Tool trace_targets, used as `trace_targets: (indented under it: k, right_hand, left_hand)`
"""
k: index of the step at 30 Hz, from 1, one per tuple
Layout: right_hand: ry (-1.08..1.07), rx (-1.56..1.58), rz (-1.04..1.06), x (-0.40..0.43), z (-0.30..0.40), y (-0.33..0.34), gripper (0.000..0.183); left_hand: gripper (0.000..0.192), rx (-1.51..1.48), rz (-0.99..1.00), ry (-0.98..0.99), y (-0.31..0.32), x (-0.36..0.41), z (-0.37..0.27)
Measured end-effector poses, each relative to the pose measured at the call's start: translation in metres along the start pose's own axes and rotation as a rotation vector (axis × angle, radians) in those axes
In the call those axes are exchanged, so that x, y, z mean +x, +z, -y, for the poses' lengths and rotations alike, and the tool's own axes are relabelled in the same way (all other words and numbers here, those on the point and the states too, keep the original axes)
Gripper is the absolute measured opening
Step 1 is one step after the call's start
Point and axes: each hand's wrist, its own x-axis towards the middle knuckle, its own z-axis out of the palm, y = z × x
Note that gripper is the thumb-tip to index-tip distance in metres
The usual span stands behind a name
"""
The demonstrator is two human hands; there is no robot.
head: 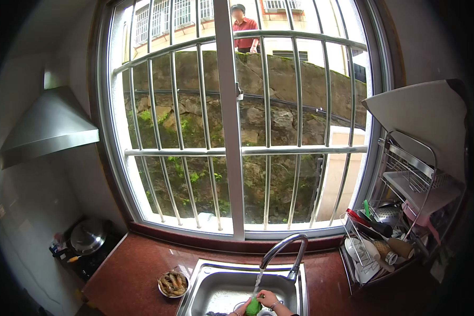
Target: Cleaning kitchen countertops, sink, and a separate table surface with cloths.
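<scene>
Both hands are at the bottom of the head view, over a stainless steel sink [213, 286]. Between them is a rounded green item [254, 307], which looks like a vegetable; its exact kind is too small to tell. My left hand [243, 308] grips its left side and is partly cut off by the frame's lower edge. On the upper right, the fingers of my right hand [267, 299] hold it, and a bracelet circles that wrist. Water [258, 279] runs from the curved chrome faucet [278, 247] down onto the item and hands.
Left of the sink, a white bowl of shrimp [173, 283] stands on the red countertop [130, 272]. A lidded pan [87, 237] sits on the stove below a range hood [51, 126]. A dish rack [369, 252] with utensils is right. Beyond the barred window [228, 118], a person [245, 31] stands outside.
</scene>
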Motion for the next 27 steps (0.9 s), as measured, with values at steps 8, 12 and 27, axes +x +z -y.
trace_targets:
  k: [8, 12, 27]
  right_hand:
    - [-0.215, -0.140, -0.186, -0.039, 0.084, -0.077, 0.019]
    - [-0.260, -0.045, -0.307, -0.024, 0.094, -0.092, 0.018]
    - [-0.262, 0.373, -0.372, 0.000, 0.082, -0.069, 0.019]
  left_hand:
    - [0.032, -0.334, -0.360, -0.181, 0.079, -0.012, -0.012]
    - [0.027, -0.347, -0.277, 0.110, 0.112, -0.018, -0.024]
    - [0.042, -0.425, 0.033, -0.150, 0.066, -0.069, 0.023]
